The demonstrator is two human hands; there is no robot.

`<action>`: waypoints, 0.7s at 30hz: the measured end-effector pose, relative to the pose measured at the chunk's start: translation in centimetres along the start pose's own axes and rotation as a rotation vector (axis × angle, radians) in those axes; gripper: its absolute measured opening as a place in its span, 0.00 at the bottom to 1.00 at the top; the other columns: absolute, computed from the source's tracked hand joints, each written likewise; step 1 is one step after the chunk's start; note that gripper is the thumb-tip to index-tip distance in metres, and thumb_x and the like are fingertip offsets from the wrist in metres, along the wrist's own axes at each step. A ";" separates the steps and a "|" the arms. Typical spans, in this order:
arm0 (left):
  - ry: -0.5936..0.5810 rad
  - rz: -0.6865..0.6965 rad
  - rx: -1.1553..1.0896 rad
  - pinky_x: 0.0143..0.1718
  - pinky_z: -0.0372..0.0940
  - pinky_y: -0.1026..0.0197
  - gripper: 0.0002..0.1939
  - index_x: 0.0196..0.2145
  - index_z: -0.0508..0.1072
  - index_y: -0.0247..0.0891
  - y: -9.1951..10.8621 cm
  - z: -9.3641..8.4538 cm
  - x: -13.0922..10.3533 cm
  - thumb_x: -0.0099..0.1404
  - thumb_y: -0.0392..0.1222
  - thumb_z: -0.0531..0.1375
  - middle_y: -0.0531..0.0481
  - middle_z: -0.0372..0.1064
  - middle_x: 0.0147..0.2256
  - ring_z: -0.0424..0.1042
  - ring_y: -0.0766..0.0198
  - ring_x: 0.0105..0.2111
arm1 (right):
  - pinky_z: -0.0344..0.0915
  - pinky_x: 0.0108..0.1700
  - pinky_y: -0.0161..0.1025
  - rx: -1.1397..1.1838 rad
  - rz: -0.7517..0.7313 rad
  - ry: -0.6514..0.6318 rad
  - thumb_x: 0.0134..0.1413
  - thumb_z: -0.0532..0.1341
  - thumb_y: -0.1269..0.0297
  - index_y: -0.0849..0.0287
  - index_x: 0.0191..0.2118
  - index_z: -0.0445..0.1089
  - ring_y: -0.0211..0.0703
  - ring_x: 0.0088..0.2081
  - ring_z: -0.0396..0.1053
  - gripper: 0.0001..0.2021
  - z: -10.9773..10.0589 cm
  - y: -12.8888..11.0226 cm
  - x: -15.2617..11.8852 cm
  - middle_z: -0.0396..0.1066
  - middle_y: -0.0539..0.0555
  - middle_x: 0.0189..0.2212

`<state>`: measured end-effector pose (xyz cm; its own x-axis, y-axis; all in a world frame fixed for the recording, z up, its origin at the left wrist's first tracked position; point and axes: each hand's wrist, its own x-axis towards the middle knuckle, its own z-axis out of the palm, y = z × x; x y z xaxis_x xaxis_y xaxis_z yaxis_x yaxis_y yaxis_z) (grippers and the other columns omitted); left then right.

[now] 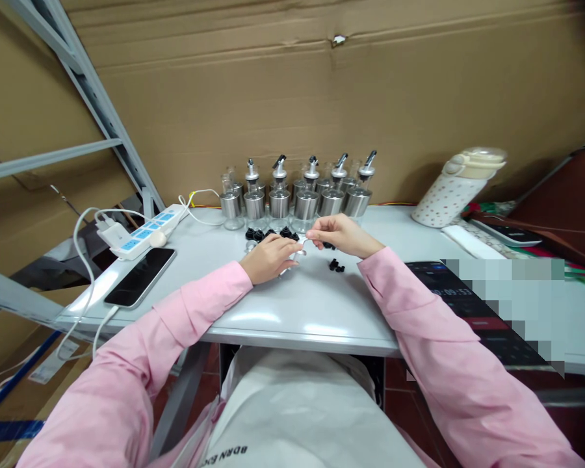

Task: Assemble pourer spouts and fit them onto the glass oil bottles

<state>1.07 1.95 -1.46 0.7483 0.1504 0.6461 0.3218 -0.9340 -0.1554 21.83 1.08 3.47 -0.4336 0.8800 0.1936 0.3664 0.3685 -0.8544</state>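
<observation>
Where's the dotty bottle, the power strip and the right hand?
Dotty bottle (451, 197): head view, spotted side.
Power strip (139, 236): head view, socket face.
Right hand (345, 234): head view, middle of the hand.

The left hand (271, 258) and right hand (344, 234) hold what seems a small white piece (302, 240) near steel-sleeved bottles (305, 205).

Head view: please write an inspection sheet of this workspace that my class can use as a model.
Surface: pale, glossy table with bright reflections.
Job's things: metal-sleeved bottles in rows, five with spouts; black parts lie in front.
Clutter: phone at left, flask at right.
Hands: right hand pinches a small pale piece; left hand is close against it, grip unclear.
Cables: white cable from the phone hangs over the edge; power strip nearby.
Surroundings: cardboard behind, metal frame at left.
</observation>
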 end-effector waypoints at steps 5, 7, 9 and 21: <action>0.007 0.021 0.028 0.41 0.63 0.57 0.13 0.46 0.61 0.34 0.1 0.1 -0.1 0.68 0.44 0.48 0.42 0.71 0.40 0.71 0.61 0.40 | 0.51 0.23 0.33 -0.007 0.010 -0.011 0.41 0.61 0.44 0.61 0.20 0.62 0.30 0.17 0.56 0.22 0.2 0.1 0.0 0.63 0.47 0.14; 0.027 0.030 0.031 0.41 0.63 0.57 0.13 0.46 0.61 0.34 0.1 0.1 0.0 0.68 0.44 0.47 0.42 0.71 0.39 0.71 0.61 0.40 | 0.51 0.23 0.33 -0.013 0.016 -0.013 0.41 0.61 0.43 0.61 0.20 0.62 0.30 0.17 0.56 0.22 0.3 0.1 0.1 0.63 0.47 0.14; 0.031 0.023 0.027 0.41 0.63 0.57 0.13 0.46 0.61 0.34 0.0 0.0 0.0 0.68 0.44 0.48 0.42 0.71 0.39 0.71 0.61 0.41 | 0.52 0.23 0.34 -0.023 0.031 -0.014 0.42 0.60 0.42 0.61 0.20 0.63 0.31 0.17 0.57 0.23 0.4 0.2 0.1 0.62 0.47 0.14; 0.062 -0.010 -0.047 0.43 0.62 0.56 0.14 0.48 0.59 0.35 0.3 -0.3 0.3 0.67 0.44 0.50 0.44 0.72 0.40 0.72 0.62 0.39 | 0.56 0.26 0.36 0.156 0.048 0.030 0.45 0.51 0.34 0.59 0.16 0.58 0.33 0.17 0.58 0.29 0.7 0.3 0.2 0.59 0.48 0.13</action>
<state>1.28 1.61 -1.11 0.7075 0.1411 0.6924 0.3008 -0.9468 -0.1143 21.28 1.12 2.84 -0.3933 0.9048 0.1630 0.2529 0.2769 -0.9270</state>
